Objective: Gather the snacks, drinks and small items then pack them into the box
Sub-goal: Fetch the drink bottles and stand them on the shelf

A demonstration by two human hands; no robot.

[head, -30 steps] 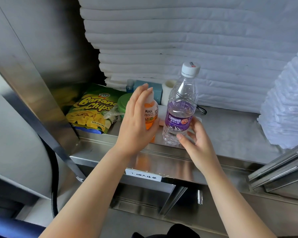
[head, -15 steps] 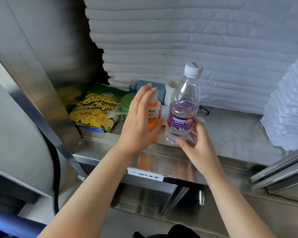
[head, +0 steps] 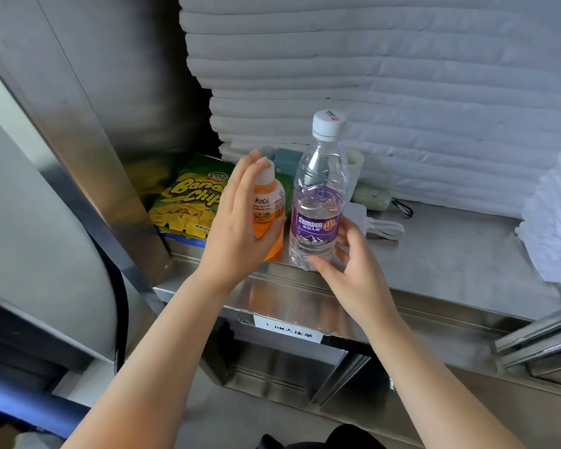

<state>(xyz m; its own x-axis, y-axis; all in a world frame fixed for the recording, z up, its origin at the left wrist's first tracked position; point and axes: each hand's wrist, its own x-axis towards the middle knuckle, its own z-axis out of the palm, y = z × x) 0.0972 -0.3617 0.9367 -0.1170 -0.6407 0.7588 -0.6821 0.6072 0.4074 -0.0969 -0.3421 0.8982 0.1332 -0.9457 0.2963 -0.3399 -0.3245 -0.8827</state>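
Saw clear water bottle (head: 318, 202), purple label, white cap, upright at near bench (head: 434, 254) edge. Found right hand (head: 353, 273) loosely curled round its base; left hand (head: 237, 234) clasped orange MOGU bottle (head: 268, 202) just left, fingers nearly straight.

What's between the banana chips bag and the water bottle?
The orange Mogu juice bottle, held by the left hand, with a green item just behind it, seen in the head view.

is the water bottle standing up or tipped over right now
Upright: the water bottle has its white cap on top and base down at the steel shelf.
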